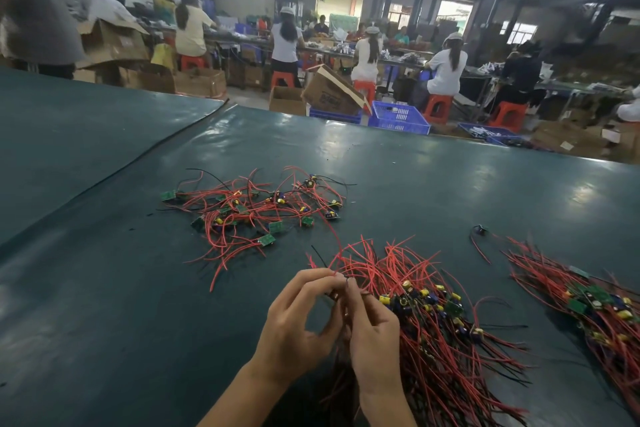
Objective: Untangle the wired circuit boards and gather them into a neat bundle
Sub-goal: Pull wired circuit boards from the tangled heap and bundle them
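Dark green counter (104, 288), busy workshop (346, 28) behind it.
My left hand (298, 319) and right hand (375, 333) meet at lower centre, fingers (318, 279) of both pinching one red wire (341, 248) beside the gathered bundle (433, 340); the tangled pile (252, 211) lies at centre left, a second bundle (588, 308) at the right edge.

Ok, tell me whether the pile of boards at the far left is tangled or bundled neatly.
Tangled. The far pile lies spread on the mat, its red wires looping every way and boards scattered apart.
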The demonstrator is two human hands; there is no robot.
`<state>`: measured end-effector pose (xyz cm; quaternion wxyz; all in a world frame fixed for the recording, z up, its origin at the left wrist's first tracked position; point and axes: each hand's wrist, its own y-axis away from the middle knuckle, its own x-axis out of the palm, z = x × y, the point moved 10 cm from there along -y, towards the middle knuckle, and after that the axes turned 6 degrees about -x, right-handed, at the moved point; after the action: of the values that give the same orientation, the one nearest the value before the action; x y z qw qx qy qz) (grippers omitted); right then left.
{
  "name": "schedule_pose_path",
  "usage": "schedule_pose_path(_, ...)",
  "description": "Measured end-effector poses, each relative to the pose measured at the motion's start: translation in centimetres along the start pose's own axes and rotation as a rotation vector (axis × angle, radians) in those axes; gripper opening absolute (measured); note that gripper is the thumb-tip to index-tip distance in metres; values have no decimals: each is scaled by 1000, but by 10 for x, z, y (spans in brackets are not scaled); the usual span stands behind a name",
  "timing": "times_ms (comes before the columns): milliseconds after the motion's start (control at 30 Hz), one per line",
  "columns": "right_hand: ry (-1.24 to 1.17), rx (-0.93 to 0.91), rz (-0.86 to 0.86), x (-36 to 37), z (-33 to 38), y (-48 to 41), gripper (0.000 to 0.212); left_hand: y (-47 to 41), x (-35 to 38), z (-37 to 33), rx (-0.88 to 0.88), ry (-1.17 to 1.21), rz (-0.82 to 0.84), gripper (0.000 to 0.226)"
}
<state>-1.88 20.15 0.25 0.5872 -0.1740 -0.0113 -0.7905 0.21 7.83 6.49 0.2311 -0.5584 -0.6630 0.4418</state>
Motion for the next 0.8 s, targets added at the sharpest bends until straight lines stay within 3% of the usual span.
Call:
schedule_pose_path(233, 98, -74, -94, -13, 7, 0, 30, 0, -2, 14, -173, 101, -84, 11)
schedule_pose_path(400, 125, -103, -65, -12, 11, 0, 32, 20, 11, 68, -769, 282, -45, 34)
schedule_pose_path(467, 114, -110, -49, -10, 12, 1, 33, 27, 28, 79, -902, 424, 65, 24)
schedule_pose_path(567, 95, -116, -23, -7, 11, 0, 33, 27, 45, 74, -935, 625, 178, 20)
schedule_pose_path(800, 115, -104, -100, -16, 10, 0, 29, 25, 30, 81, -924, 580, 48, 26)
